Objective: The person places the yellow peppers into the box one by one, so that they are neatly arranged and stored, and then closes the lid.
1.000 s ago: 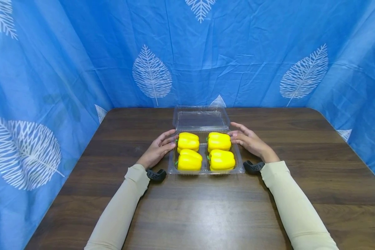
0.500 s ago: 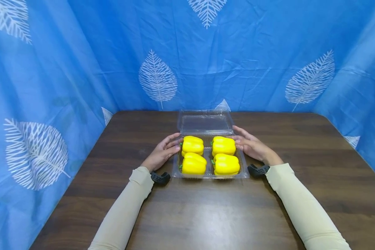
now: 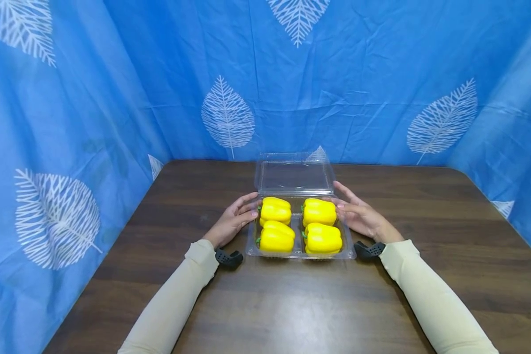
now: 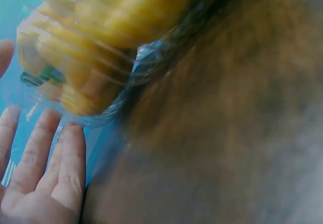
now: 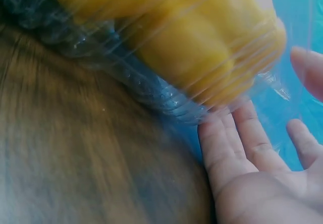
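A clear plastic clamshell box (image 3: 297, 228) sits on the table with its lid (image 3: 295, 177) raised behind it. Inside, yellow bell peppers (image 3: 320, 212) with green stems lie in two compartments, two per side. My left hand (image 3: 232, 221) is at the box's left side, thumb near the rim. In the left wrist view its fingers (image 4: 72, 158) are straight, tips at the box's lower edge. On the opposite side my right hand (image 3: 364, 216) mirrors it. Its straight fingers (image 5: 222, 143) meet the plastic near the base in the right wrist view.
The brown wooden table (image 3: 292, 305) extends in front of the box and to both sides. A blue curtain (image 3: 363, 73) with white leaf prints hangs behind and at the sides. Each wrist wears a black band (image 3: 229, 259).
The head view has shifted, so the whole scene sits slightly lower and further right. The box's lid now stands more upright. Both hands have stayed at the box's sides.
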Demonstrator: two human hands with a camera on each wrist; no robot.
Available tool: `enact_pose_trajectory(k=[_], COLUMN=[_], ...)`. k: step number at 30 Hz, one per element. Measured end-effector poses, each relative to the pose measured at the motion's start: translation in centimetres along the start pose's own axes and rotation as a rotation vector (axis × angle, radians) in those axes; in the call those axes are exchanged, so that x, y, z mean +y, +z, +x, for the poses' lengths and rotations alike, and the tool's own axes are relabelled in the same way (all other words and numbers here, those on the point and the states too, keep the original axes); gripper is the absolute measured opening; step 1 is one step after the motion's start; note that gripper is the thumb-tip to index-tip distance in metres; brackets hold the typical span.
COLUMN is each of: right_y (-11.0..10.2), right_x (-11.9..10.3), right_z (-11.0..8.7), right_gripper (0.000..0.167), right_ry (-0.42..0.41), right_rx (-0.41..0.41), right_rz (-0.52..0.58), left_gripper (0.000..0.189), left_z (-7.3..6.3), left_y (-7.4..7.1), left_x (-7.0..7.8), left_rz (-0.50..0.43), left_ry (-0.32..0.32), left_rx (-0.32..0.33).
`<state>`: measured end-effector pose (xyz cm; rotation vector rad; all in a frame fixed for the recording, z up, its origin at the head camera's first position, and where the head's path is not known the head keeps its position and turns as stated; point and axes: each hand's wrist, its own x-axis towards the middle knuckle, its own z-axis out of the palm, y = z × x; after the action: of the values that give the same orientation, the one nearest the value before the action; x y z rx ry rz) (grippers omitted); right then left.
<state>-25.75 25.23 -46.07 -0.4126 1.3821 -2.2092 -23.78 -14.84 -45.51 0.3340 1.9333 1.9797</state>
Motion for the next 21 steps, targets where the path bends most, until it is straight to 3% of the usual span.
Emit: enact_pose_trajectory(k=[5, 13, 21], right_y=[0.38, 0.56, 0.57], right_x=[0.19, 0.29, 0.21], right_z=[-0.14, -0.35, -0.30], right_gripper=[0.077, 0.072, 0.071], right_ry=[-0.017, -0.068, -0.174], right_rx=[0.000, 0.039, 0.023], right_rz=[0.064, -0.064, -0.061], left_gripper=[0.066, 0.072, 0.086], left_z=[-0.37, -0.50, -0.22], left_y=[0.05, -0.04, 0.00], left_x=[-0.11, -0.01, 0.04], left_rz=[-0.008, -0.035, -0.067], left_ry=[-0.003, 0.002, 0.039], left_rx=[-0.005, -0.001, 0.011])
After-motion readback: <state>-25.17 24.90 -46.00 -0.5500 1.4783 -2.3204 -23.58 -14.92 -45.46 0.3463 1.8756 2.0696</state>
